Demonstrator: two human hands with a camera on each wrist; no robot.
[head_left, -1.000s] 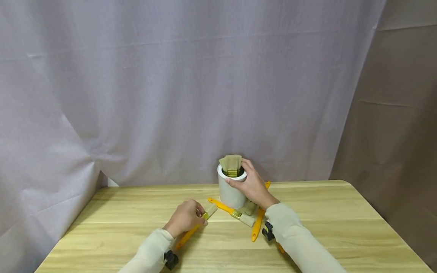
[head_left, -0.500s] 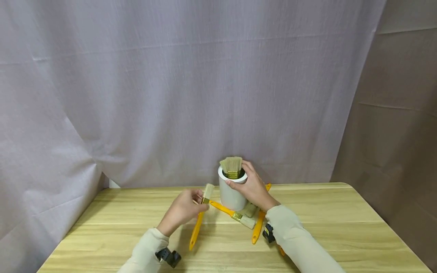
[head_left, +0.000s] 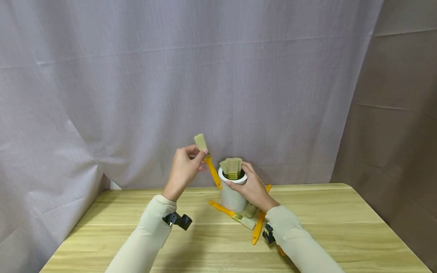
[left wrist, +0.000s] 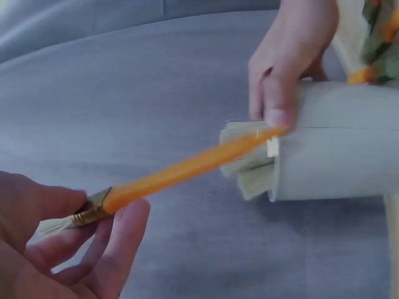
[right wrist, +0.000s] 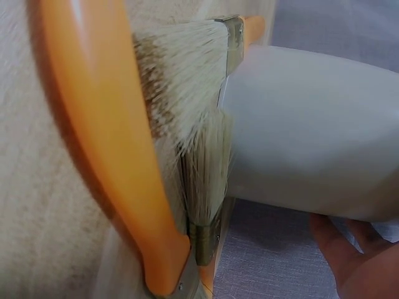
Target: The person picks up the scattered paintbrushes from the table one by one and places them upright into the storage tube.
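No legible text — brushes, cup unmarked

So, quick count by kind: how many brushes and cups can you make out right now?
Held brush, pinched in the left hand: 1
Lying brushes by the cup, bristles showing: 2
White cup, gripped by the right hand: 1
Total: 4, not counting the bundle standing in the cup or the handle ends behind the right arm, which I cannot count.

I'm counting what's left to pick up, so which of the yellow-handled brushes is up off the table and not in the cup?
The brush pinched in the left hand, bristles up, beside the white cup. The others stand in the cup or lie on the table.
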